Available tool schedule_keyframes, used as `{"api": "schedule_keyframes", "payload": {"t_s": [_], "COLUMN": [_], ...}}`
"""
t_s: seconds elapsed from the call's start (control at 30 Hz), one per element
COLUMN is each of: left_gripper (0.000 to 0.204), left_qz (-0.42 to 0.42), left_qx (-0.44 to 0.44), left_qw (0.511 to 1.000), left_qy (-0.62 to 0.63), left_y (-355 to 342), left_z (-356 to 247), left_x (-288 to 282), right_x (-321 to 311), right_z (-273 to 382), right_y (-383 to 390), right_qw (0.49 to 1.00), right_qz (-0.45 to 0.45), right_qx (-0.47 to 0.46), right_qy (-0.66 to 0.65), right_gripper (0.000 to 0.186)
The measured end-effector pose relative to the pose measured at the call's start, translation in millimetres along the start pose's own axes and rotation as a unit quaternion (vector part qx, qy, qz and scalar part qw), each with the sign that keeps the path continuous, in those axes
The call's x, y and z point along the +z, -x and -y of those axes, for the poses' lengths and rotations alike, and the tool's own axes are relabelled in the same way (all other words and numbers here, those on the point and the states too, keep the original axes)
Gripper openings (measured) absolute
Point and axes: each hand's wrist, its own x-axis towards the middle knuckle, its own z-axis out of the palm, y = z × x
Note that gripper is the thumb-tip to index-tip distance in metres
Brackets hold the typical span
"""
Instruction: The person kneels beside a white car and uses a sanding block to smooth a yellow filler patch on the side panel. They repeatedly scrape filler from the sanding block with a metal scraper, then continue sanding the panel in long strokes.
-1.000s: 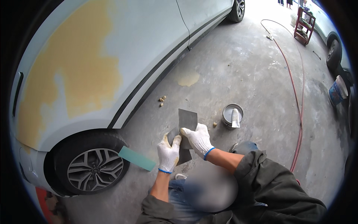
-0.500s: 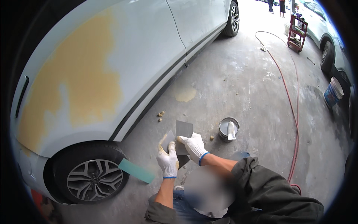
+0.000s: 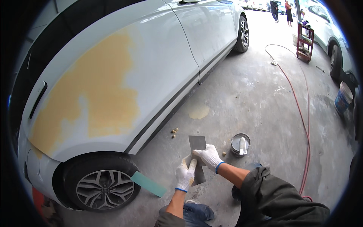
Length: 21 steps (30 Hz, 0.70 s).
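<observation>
While I crouch on the grey concrete floor (image 3: pixel 264 102), one white car with a wide patch of yellow filler on its side panel (image 3: pixel 94 98) fills the view from nine to twelve o'clock, and two of its alloy wheels show: one near seven o'clock (image 3: pixel 104 189), one near one o'clock (image 3: pixel 244 33). One flat teal sanding block (image 3: pixel 148 184) lies on the floor just beside the near wheel. My left hand (image 3: pixel 186 174), in a white knit glove with a blue cuff, is closed around the lower part of one dark grey flat metal spreader board (image 3: pixel 197 151), thumb laid along its face. My right hand (image 3: pixel 207 156), gloved alike, grips the same board at its middle from the right edge, fingers curled over it. The board stands nearly upright at six o'clock, in front of my knees. One round open metal tin with a pale spatula inside (image 3: pixel 240 143) sits near it on the right. One red hose (image 3: pixel 302 113) runs up toward one red trolley (image 3: pixel 305 41) at one o'clock. One white bucket with a blue label band (image 3: pixel 343 99) stands at three o'clock beside a second white car (image 3: pixel 325 22).
</observation>
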Motion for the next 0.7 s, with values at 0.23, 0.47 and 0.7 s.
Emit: {"api": "schedule_keyframes", "payload": {"t_s": [0.23,0.47,0.7], "left_gripper": [0.026,0.029,0.031], "left_qz": [0.047,0.163,0.064], "left_qx": [-0.016,-0.057,-0.007], "left_qw": [0.987,0.974,0.974], "left_qy": [0.155,0.148,0.216], "left_y": [-3,-1,-12], "left_z": [13,16,-6], "left_x": [0,-10,-5], "right_x": [3,3,1], "right_z": [0,10,36], "right_y": [14,21,2], "right_qw": [0.995,0.982,0.981], "right_qz": [0.027,0.032,-0.096], "right_qx": [-0.032,-0.097,-0.163], "right_qy": [0.096,0.161,0.042], "right_gripper": [0.028,0.033,0.028]}}
